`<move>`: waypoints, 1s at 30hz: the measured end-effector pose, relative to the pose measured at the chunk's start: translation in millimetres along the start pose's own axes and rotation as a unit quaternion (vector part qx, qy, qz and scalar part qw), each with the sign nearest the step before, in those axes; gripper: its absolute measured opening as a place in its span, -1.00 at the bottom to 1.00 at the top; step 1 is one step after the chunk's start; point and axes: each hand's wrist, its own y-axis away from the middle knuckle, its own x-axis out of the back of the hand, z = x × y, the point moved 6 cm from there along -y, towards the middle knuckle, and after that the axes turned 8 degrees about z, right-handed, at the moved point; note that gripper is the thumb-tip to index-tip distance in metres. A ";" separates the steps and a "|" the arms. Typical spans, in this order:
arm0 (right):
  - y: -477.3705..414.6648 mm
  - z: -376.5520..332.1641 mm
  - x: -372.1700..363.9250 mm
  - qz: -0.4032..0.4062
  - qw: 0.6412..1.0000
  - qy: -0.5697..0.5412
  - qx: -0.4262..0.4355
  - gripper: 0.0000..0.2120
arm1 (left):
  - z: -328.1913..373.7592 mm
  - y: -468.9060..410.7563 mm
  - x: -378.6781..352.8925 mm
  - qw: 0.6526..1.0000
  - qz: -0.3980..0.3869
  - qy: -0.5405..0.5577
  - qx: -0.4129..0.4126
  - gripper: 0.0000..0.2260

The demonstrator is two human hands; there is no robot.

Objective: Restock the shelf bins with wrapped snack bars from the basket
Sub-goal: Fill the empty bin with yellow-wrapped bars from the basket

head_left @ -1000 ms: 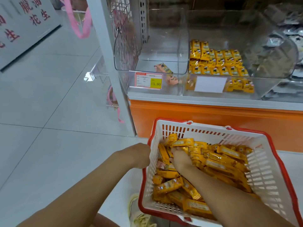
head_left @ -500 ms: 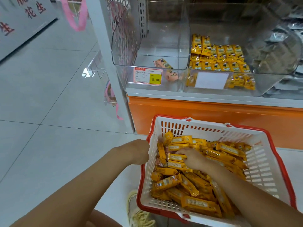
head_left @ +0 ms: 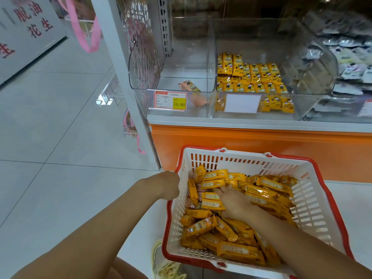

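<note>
A white basket with a red rim (head_left: 314, 200) sits low in front of me, heaped with yellow wrapped snack bars (head_left: 265, 190). My left hand (head_left: 169, 186) grips the basket's left rim, its fingers hidden behind the wall. My right hand (head_left: 233, 202) lies inside the basket on top of the bars, fingers stretched forward among them. Above, the left clear shelf bin (head_left: 171, 63) holds only a pinkish bar (head_left: 189, 86) and another by its front wall. The middle bin (head_left: 314, 99) holds rows of yellow packets (head_left: 249, 77).
A red and yellow price label (head_left: 170, 100) is on the left bin, and a blank white label (head_left: 241, 103) on the middle one. Grey-white packets (head_left: 350, 77) fill the right bin. The orange shelf base (head_left: 261, 143) stands behind the basket. My shoe (head_left: 161, 262) is below it.
My right hand has slid forward and left across the bars, flattening out. My left hand has stayed on the basket's rim.
</note>
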 end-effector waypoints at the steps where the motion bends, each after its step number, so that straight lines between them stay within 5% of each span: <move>1: 4.1 2.3 3.3 0.003 0.999 -0.027 -0.019 -0.23 | 1.7 0.1 1.4 1.000 -0.003 -0.006 0.001 -0.68; 4: 22.1 18.2 19.3 0.016 0.971 -0.210 -0.115 -0.33 | 4.5 -2.6 3.8 1.000 -0.011 -0.016 0.007 -0.68; 6: 37.9 28.2 33.7 0.019 0.910 -0.380 -0.166 -0.51 | 8.4 -4.6 10.5 1.000 0.000 -0.018 -0.004 -0.71; 8: 54.3 32.2 47.8 0.007 0.760 -0.616 -0.208 -0.63 | 13.3 -6.3 19.3 0.999 0.015 0.028 -0.020 -0.69; 11: 70.8 23.6 75.5 -0.058 0.405 -0.897 -0.168 -0.47 | 30.5 4.8 40.1 0.968 0.030 0.244 -0.050 -0.44; 12: 75.2 18.9 87.6 -0.081 0.344 -0.926 -0.135 -0.40 | 38.8 9.3 47.0 0.935 0.022 0.347 -0.068 -0.48; 14: 82.4 9.7 110.7 -0.113 0.306 -0.942 -0.080 -0.36 | 52.6 15.3 62.2 0.850 0.020 0.516 -0.100 -0.64; 18: 94.2 2.0 137.9 -0.122 0.298 -0.946 -0.038 -0.37 | 69.6 19.4 85.1 0.756 0.046 0.642 -0.117 -0.69; 23: 109.3 23.5 156.0 -0.052 0.371 -0.926 -0.056 -0.32 | 88.5 22.1 105.7 0.754 0.076 0.642 -0.112 -0.72; 24: 110.9 31.5 160.8 -0.009 0.411 -0.909 -0.067 -0.30 | 91.4 23.0 111.7 0.762 0.094 0.631 -0.110 -0.74; 26: 118.2 50.0 179.7 0.145 0.550 -0.818 -0.086 -0.39 | 96.7 26.1 127.4 0.771 0.141 0.611 -0.110 -0.74; 28: 132.1 58.9 210.4 0.310 0.682 -0.659 -0.070 -0.46 | 101.7 29.8 144.0 0.770 0.187 0.599 -0.114 -0.72; 30: 140.1 54.7 237.0 0.406 0.786 -0.466 -0.024 -0.32 | 106.6 32.9 158.4 0.761 0.216 0.600 -0.118 -0.72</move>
